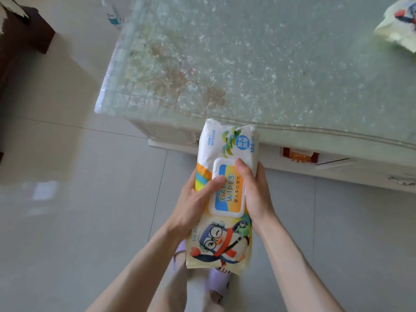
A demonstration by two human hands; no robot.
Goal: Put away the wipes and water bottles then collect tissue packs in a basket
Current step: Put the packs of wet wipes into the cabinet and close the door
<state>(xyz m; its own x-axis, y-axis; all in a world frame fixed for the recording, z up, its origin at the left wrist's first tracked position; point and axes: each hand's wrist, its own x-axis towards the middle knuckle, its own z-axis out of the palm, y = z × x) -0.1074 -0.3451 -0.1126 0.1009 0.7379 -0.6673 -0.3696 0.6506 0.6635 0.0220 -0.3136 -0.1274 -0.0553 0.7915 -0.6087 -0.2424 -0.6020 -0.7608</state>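
Observation:
I hold a pack of baby wipes (pixel 227 140) lengthwise in front of me, just off the near edge of the glass-topped table (pixel 258 70). The pack is white and yellow with a penguin picture and a white flip lid. My left hand (pixel 195 203) grips its left side, thumb lying on the lid. My right hand (pixel 254 190) grips the right side, thumb on the lid's top corner. A second wipes pack (pixel 398 25) lies at the table's far right. A water bottle (pixel 112 12) stands on the floor by the table's far left corner.
The table has a white cabinet base with drawers (pixel 337 167) facing me. Dark wooden furniture (pixel 22 37) stands at the far left. Pale tiled floor (pixel 78 199) spreads to my left. My slippered feet (pixel 218 282) show under the pack.

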